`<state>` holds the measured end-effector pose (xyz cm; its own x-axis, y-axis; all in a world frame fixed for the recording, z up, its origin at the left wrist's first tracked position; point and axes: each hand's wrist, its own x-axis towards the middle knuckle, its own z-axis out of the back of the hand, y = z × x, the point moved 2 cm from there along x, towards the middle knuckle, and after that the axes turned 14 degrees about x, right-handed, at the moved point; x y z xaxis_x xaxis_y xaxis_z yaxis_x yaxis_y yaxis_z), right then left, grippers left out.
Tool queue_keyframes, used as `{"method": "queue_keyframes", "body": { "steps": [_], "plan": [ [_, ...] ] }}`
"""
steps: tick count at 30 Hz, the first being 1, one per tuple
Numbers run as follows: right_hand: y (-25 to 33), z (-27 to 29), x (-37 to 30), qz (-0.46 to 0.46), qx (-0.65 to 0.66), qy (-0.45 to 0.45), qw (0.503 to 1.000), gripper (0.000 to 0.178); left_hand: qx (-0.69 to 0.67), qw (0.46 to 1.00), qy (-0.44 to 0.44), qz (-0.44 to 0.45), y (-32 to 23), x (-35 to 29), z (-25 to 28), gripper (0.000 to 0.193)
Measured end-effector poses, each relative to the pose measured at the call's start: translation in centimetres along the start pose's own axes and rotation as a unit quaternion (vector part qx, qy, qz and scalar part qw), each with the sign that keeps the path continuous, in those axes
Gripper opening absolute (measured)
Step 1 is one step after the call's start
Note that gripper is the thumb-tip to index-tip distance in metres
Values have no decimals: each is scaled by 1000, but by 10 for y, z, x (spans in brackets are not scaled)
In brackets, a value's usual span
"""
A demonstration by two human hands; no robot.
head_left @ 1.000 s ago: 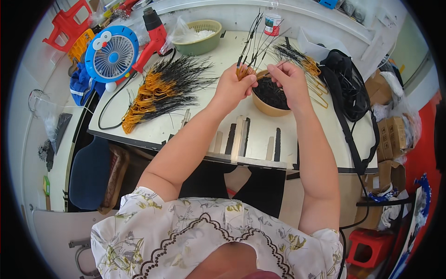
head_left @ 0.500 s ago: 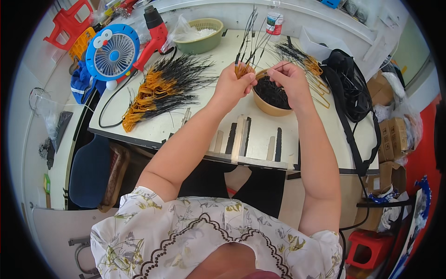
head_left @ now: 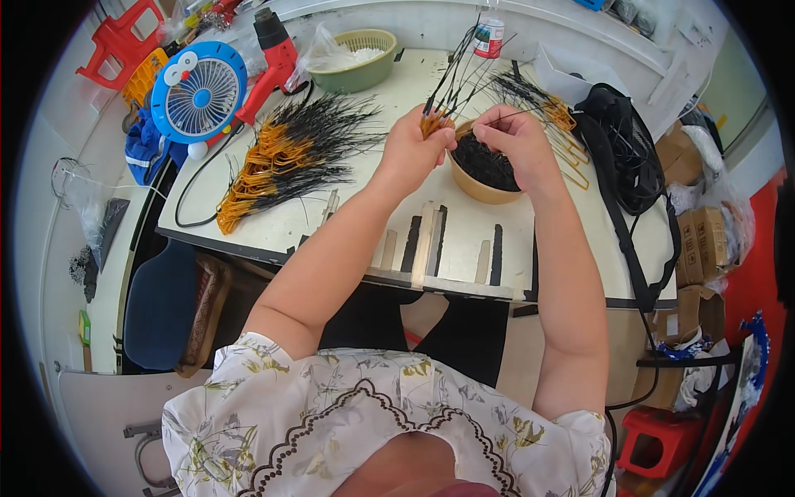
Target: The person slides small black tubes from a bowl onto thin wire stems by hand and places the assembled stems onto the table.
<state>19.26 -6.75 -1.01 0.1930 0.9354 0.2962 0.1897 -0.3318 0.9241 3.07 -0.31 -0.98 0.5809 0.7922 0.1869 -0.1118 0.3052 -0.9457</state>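
Head view: orange wires in a closed left hand, beside a bowl.
Gripped in the left hand (head_left: 411,151), a small bundle of orange wires (head_left: 434,124), black ends fanning upward, just left of the tan bowl (head_left: 483,194) of black strands (head_left: 484,168). Over the bowl's rim, thumb and fingertips of the right hand (head_left: 520,147) pressed together; hard to tell whether pinching anything. Off to the left, past open white tabletop (head_left: 406,80), a large wire heap (head_left: 273,166). Tighter room to the right: a smaller wire bunch (head_left: 561,116), then a black bag (head_left: 619,161) near the right edge. Below the bowl, tape strips (head_left: 426,244) reaching toward the front edge, under both forearms' span.
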Motion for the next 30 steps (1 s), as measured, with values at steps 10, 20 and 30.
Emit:
{"method": "queue_keyframes", "body": {
  "steps": [10,20,30],
  "plan": [
    [0,0,1,-28,-37,-10,999,11,-7,1000,22,6,-1,-1,0,7],
    [-2,-3,1,0,-20,26,999,7,-39,999,25,22,3,1,1,7],
    [-6,-5,0,-43,-7,-9,999,13,-62,996,45,39,6,2,-1,6]
  ]
}}
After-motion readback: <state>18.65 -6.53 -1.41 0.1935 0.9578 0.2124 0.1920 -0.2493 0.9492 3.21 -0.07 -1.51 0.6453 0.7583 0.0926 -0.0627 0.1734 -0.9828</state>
